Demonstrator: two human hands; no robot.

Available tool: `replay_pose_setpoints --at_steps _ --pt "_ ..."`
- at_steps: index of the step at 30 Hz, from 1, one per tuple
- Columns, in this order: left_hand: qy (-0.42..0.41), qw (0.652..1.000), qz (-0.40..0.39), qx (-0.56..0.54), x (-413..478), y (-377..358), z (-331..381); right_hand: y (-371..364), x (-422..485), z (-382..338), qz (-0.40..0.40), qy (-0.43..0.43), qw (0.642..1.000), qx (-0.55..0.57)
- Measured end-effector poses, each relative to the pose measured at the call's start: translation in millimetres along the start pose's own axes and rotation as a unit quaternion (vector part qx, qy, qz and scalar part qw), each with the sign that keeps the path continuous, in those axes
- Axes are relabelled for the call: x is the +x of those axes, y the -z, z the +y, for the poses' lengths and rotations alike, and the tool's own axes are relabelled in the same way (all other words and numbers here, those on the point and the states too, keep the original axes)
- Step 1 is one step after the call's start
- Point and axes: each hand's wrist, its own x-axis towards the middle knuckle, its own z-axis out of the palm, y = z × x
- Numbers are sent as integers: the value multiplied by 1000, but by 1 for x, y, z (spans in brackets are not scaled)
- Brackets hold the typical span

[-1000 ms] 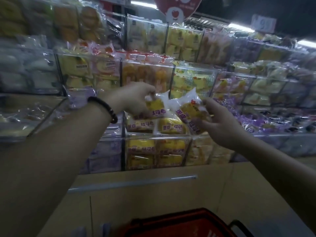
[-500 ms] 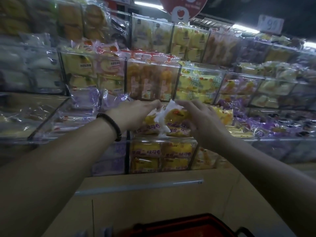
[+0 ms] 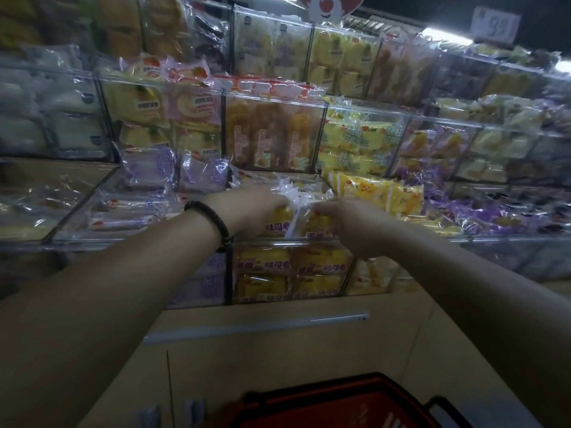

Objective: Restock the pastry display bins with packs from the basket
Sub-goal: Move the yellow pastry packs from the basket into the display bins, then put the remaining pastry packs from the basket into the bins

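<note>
**Left hand [image 3: 247, 208] and right hand [image 3: 355, 225] at the bin**

Head view: glossy, crinkled film wraps a soft yellow pack [image 3: 279, 219] with red lettering. The left fingers [image 3: 278, 200] curl over its top. Just right of them, the right fingers [image 3: 318, 208] touch a second pack [image 3: 312, 227]; pinching or pressing, I cannot tell. Both packs sit inside the clear plastic bin [image 3: 293, 241], its rim just below the fingers. The red basket [image 3: 340, 406] is well behind the wrists.

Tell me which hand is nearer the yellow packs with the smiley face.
Right. The right hand sits just left of the smiley packs; the left hand is farther left, past the right one. Each grips a roll pack.
</note>
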Motion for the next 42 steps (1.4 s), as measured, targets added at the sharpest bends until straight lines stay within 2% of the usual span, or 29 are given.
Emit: replay_pose_setpoints --at_steps 2,4,9,12,14,16,18,19,21,23,24,27,31,36,39,42 --pt "11 1000 -3 -20 0 -1 2 0 -5 1 -25 -9 998 50" --pt "26 998 16 -47 -2 -2 4 -5 -13 2 3 -26 993 113" --pt "51 985 91 -137 -21 -7 1 -26 -42 0 199 -37 964 172" --pt "36 972 201 -116 -33 -10 8 -39 -59 7 283 -37 945 158" --pt "-8 948 295 -123 -43 -15 23 -48 -71 12 296 -32 941 159" --pt "-65 924 329 -180 -58 -22 44 -55 -85 15 277 -31 944 177" --pt "-104 926 272 -240 -73 -34 69 -65 -99 15 215 -48 950 221" --pt "-115 937 209 -256 -79 -43 82 -73 -105 16 162 -59 954 245" --pt "-116 954 12 -275 -86 -65 104 -90 -113 19 14 -80 962 260" --pt "-105 937 -196 -269 -90 -93 119 -110 -120 20 -143 -80 955 246" --pt "-107 923 -272 -250 -91 -108 125 -123 -125 20 -201 -75 949 233" --pt "-130 890 -403 -169 -93 -156 139 -174 -142 25 -292 -80 925 228" --pt "-135 841 -505 -139 -87 -217 144 -253 -164 35 -376 -120 882 257" --pt "-123 845 -496 -158 -78 -284 149 -348 -188 44 -460 -195 831 245" --pt "-125 840 -508 -142 -70 -301 150 -391 -199 42 -492 -190 819 228" --pt "-149 829 -523 -129 -65 -310 151 -426 -202 40 -524 -156 824 147"
